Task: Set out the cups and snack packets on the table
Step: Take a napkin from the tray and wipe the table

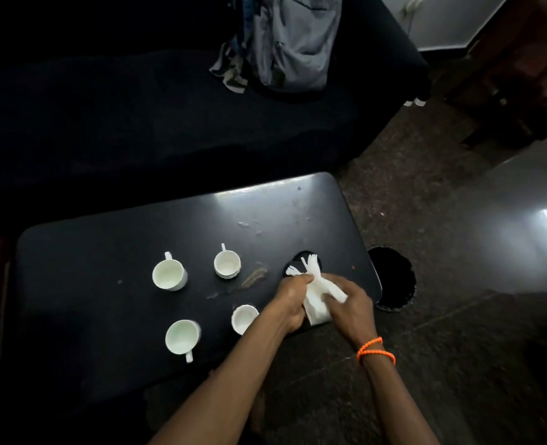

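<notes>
Several white cups stand upright on the black table (105, 252): one at the back left (168, 275), one at the back middle (227, 264), one at the front left (182, 337), and one at the front right (243, 318), partly behind my left forearm. Both hands grip a white plastic bag (317, 298) with a knotted top, above the table's right end. My left hand (289, 300) clasps its left side, and my right hand (350, 308), with an orange wrist cord, clasps its right side. What the bag holds is hidden.
A dark round object (304, 256) lies on the table just behind the bag. A black round bin (394, 279) stands on the floor off the table's right edge. A dark sofa (137, 123) with a grey backpack (291, 43) runs behind the table.
</notes>
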A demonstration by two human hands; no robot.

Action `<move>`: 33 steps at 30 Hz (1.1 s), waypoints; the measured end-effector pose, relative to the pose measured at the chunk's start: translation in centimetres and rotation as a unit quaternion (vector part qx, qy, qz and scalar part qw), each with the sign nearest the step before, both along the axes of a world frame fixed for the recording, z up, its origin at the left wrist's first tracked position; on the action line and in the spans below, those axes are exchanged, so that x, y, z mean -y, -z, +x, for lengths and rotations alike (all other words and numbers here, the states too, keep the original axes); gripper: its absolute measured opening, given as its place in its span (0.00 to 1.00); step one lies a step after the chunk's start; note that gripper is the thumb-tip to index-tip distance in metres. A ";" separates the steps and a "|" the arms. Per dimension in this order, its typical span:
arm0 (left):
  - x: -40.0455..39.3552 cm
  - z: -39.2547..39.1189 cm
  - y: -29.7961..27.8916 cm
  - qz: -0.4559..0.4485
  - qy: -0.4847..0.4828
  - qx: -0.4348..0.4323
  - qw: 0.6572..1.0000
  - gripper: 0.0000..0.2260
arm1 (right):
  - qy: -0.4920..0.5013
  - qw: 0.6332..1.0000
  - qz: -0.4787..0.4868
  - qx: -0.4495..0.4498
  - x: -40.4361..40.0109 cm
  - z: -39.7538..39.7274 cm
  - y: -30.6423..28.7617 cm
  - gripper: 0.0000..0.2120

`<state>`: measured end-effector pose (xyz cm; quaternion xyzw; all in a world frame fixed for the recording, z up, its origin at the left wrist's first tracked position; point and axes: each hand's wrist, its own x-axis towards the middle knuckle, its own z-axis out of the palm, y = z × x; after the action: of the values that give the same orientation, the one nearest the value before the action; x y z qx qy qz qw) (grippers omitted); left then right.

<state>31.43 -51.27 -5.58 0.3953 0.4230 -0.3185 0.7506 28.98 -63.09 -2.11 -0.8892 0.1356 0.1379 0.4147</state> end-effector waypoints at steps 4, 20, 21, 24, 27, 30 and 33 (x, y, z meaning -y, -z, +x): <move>1.9 0.5 0.6 0.061 0.003 0.011 0.998 0.13 | 0.001 0.999 -0.038 -0.035 1.4 2.7 -0.1 0.22; -1.3 2.9 2.9 0.065 0.006 -0.002 0.998 0.11 | -0.015 0.969 -0.188 -0.160 -2.2 9.4 3.4 0.23; -1.4 2.7 3.3 0.078 -0.012 0.003 0.997 0.11 | 0.005 0.973 -0.179 -0.146 -2.2 9.2 3.4 0.23; -1.4 2.0 4.2 0.091 -0.036 0.015 0.995 0.08 | 0.054 0.981 -0.168 -0.078 -1.8 8.1 3.3 0.17; -1.1 2.0 4.7 0.111 -0.046 0.024 0.993 0.03 | 0.087 0.983 -0.158 -0.038 -1.7 7.3 3.5 0.11; -1.2 2.8 4.8 0.130 -0.055 0.033 0.989 0.11 | 0.092 0.984 -0.151 -0.034 -2.2 7.4 4.2 0.09; -2.2 3.0 5.4 0.191 -0.024 0.035 0.981 0.07 | 0.098 0.986 -0.129 -0.036 -2.5 7.8 5.0 0.04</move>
<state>34.42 -49.07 -10.96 0.5316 0.4590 -0.2000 0.6831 36.78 -60.60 -7.09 -0.9122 0.2535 0.1103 0.3026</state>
